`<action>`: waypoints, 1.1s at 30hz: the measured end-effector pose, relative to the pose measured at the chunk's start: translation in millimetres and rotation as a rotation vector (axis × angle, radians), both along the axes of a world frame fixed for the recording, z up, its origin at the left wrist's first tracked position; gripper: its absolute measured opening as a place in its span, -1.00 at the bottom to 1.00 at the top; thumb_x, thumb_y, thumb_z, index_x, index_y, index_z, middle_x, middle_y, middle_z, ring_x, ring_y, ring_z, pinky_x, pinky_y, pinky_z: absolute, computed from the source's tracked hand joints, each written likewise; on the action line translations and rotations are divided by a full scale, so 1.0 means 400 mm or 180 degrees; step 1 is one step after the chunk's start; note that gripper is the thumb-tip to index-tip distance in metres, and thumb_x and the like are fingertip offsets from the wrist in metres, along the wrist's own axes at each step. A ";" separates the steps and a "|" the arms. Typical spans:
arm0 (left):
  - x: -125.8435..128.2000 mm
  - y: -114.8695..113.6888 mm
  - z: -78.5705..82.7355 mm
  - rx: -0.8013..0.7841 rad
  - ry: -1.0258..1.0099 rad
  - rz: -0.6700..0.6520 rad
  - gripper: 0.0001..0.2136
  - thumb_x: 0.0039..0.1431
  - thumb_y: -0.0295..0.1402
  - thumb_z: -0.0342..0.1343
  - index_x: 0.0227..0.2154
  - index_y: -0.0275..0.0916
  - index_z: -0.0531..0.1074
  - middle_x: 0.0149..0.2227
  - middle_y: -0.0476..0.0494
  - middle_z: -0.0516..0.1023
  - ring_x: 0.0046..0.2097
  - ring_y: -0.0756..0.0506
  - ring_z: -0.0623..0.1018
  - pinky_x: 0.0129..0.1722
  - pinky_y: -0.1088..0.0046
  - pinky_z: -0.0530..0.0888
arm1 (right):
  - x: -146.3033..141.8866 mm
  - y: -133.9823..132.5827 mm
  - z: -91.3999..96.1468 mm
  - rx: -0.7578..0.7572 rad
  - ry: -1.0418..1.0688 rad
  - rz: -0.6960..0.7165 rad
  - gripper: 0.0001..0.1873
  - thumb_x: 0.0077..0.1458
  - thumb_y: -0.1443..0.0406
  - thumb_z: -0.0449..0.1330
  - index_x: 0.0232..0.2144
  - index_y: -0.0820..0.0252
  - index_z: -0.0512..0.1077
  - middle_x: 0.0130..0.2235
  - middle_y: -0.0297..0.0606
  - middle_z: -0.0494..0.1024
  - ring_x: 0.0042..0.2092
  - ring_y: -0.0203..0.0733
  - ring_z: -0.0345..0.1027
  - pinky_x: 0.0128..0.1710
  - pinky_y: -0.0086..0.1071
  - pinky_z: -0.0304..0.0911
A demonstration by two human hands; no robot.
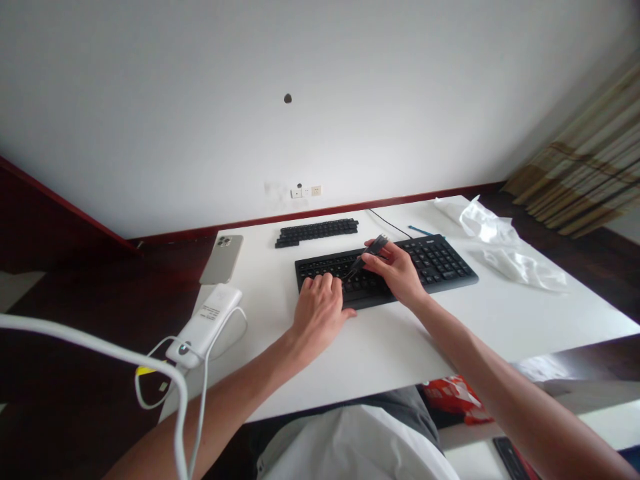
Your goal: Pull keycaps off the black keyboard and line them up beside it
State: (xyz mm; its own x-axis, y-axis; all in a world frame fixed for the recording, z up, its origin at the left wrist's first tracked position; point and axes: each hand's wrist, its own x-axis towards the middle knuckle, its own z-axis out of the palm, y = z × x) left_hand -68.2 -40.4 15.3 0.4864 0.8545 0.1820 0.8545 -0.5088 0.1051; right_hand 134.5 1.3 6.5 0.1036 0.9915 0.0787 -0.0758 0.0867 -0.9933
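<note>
A black keyboard (440,267) lies across the white table, with many of its keys gone on the left part. My left hand (323,307) rests on the keyboard's left end, fingers bent over it and thumb stretched out along the front edge. Between the thumb and fingers of my right hand (395,270) is a slim dark keycap puller (375,245), tilted, its thin wire end pointing down at the keys near my left fingertips. Whether the wires touch a key I cannot tell. Behind the keyboard, loose black keycaps (317,231) stand in neat rows.
A phone (223,259) lies at the table's left edge near a white power bank (207,323) with a white cable (183,400). Crumpled clear plastic bags (493,227) lie at the right. A blue stick-like item (419,231) sits behind the keyboard. A red package (457,397) is below the table.
</note>
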 end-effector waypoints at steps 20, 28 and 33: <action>-0.018 0.009 0.009 -0.0066 -0.0126 0.0047 -0.52 0.02 0.02 0.45 -0.21 -0.20 0.42 -0.17 -0.19 0.54 -0.12 -0.28 0.52 -0.08 0.13 0.39 | -0.008 -0.026 -0.011 0.0181 -0.1020 0.1063 -0.57 0.25 -0.03 0.30 -0.03 0.15 0.56 -0.21 -0.17 0.69 -0.14 0.02 0.62 -0.07 -0.13 0.55; -0.024 0.013 0.001 -0.0064 -0.0180 0.0104 -0.47 0.04 0.04 0.42 -0.14 -0.26 0.44 -0.15 -0.24 0.55 -0.09 -0.30 0.53 -0.07 0.14 0.41 | -0.009 -0.034 0.018 0.0598 -0.1735 0.1394 -0.59 0.38 0.01 0.17 0.04 0.12 0.56 -0.13 -0.20 0.68 -0.12 -0.02 0.58 -0.09 -0.23 0.47; -0.023 0.014 0.001 -0.0063 -0.0208 0.0107 -0.48 0.04 0.02 0.43 -0.13 -0.26 0.46 -0.16 -0.20 0.55 -0.09 -0.28 0.54 -0.08 0.15 0.40 | -0.010 -0.035 0.036 0.0939 -0.2075 0.1615 -0.62 0.43 0.06 0.11 -0.04 0.15 0.60 0.01 -0.17 0.63 -0.07 -0.07 0.54 -0.03 -0.27 0.39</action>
